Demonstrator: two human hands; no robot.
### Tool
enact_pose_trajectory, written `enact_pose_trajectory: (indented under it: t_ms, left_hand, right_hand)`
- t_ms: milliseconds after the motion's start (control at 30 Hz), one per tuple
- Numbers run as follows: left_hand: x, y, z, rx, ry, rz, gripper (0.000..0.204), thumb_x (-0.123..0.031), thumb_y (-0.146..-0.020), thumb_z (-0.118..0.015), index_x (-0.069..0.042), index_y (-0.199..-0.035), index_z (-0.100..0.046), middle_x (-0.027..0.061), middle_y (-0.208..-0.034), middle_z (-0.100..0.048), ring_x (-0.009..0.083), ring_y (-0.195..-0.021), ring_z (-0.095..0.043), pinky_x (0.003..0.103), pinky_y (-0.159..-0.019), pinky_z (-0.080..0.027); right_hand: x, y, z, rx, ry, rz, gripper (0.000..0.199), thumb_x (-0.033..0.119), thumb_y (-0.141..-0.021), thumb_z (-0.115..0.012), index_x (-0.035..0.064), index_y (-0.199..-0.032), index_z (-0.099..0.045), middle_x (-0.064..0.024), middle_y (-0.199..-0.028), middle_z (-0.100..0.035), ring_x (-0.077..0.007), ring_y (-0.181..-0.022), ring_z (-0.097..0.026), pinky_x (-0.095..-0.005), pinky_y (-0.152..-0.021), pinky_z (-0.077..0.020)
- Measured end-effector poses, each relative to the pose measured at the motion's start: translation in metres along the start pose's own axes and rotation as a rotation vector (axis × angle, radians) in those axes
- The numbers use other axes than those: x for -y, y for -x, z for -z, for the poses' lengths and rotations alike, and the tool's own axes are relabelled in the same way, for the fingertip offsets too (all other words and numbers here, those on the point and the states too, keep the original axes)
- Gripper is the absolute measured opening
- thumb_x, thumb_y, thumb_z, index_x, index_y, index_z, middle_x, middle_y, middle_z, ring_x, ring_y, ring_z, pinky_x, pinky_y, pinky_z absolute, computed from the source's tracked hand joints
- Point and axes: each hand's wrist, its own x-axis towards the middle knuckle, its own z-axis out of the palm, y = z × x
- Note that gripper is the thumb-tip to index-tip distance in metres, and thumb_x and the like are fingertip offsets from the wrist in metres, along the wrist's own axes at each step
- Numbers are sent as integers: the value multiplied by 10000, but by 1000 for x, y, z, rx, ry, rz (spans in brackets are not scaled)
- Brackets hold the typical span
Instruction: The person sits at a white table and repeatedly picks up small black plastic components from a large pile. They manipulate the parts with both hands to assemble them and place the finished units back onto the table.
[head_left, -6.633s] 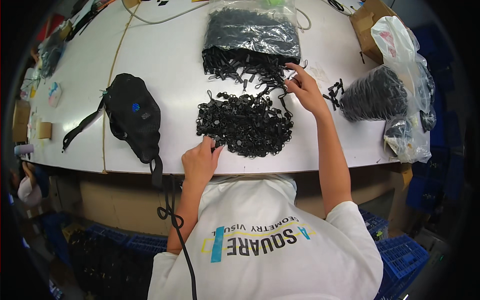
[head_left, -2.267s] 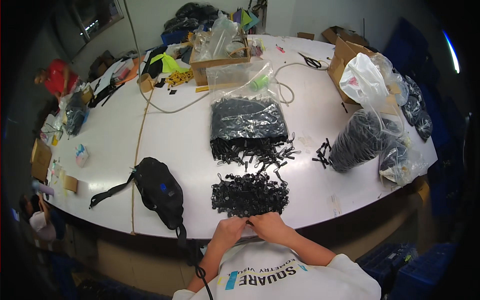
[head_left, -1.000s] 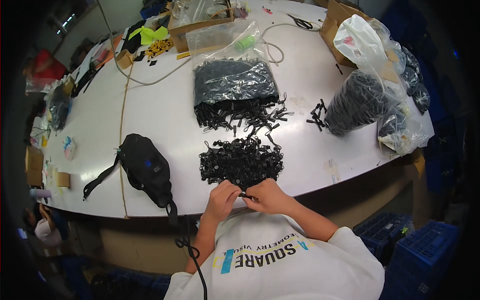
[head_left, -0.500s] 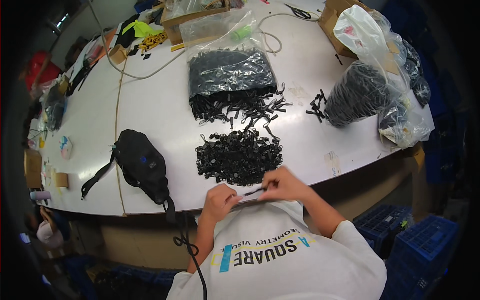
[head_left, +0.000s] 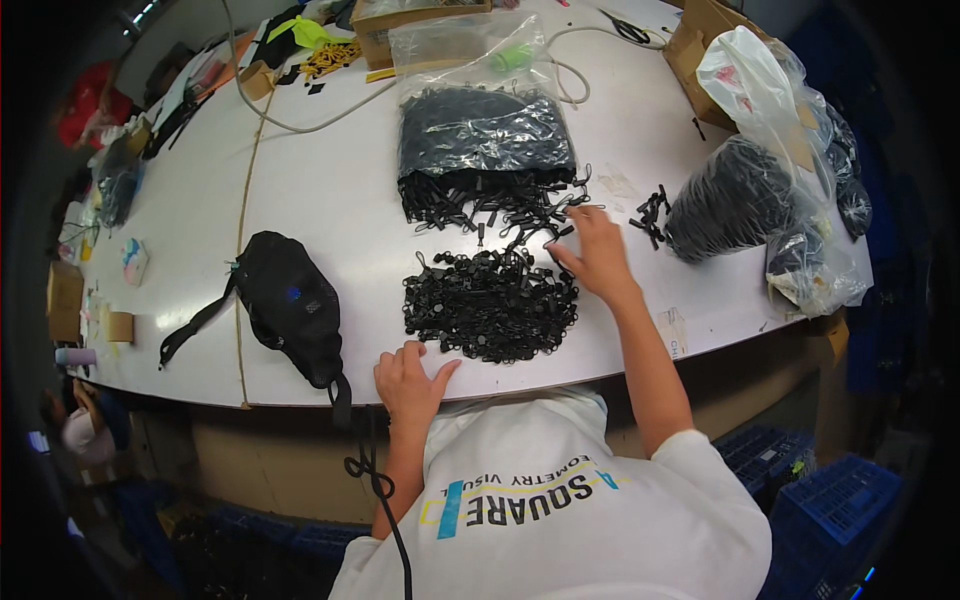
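My right hand (head_left: 598, 258) reaches out over the table, thumb and fingers apart. Its fingertips are at the right edge of the black looped cord pulls (head_left: 480, 200), which spill from the mouth of a clear plastic bag (head_left: 487, 130). Nearer to me lies a heap of small black plastic pieces (head_left: 490, 305), some with rings or loops. At the table's near edge rests my left hand (head_left: 408, 385), empty, fingers stretched and thumb spread, just left of the heap's lower corner.
A black sling bag (head_left: 288, 305) with a hanging strap lies to the left. At right are a few loose pulls (head_left: 652, 215), a full clear bag of black items (head_left: 735, 200) and a cardboard box (head_left: 705, 65). Scissors (head_left: 628, 28) and a grey cable (head_left: 300, 128) lie farther back.
My hands have parted from a small dark piece pinched between them near the edge. The right went forward to the pulls; the left opened onto the table. The view shifted slightly.
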Motion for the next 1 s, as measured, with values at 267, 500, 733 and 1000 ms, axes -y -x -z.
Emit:
enact_pose_trajectory:
  t_ms: [267, 500, 733, 1000]
  left_hand:
    - [-1, -9, -1, -34, 57, -138, 290, -244, -713, -775, -79, -852, -581, 31, -644, -529, 230, -670, -485, 378, -648, -349]
    - [4, -11, -8, -69, 55, -140, 180, -173, -764, -721, -85, -845, -587, 15, -603, -522, 224, -632, -504, 374, -626, -344]
    - [5, -11, -6, -58, 68, -140, 199, -173, -758, -732, -88, -858, -582, -3, -563, -499, 217, -600, -499, 369, -611, -344]
    - [2, -16, -9, -42, 137, -114, 193, -157, -752, -728, -91, -847, -573, -12, -562, -499, 200, -554, -529, 363, -594, -341]
  right_hand:
    - [5, -62, -43, 24, 77, 222, 489, 430, -823, -641, 33, -1094, -552, -105, -932, -516, -259, -912, -507, -396, -766, -382]
    - [-12, -76, -64, 37, 63, 275, 248, 302, -854, -621, 67, -830, -546, -98, -762, -576, -280, -769, -551, -398, -715, -396]
    - [-13, -68, -29, -33, -377, -53, 293, 252, -894, -572, 22, -719, -528, -95, -629, -548, -248, -600, -525, -374, -560, -367]
    - [-10, -67, -24, 9, -1192, -426, 178, 194, -968, -484, 31, -941, -551, -15, -741, -614, -64, -612, -504, -210, -541, -381]
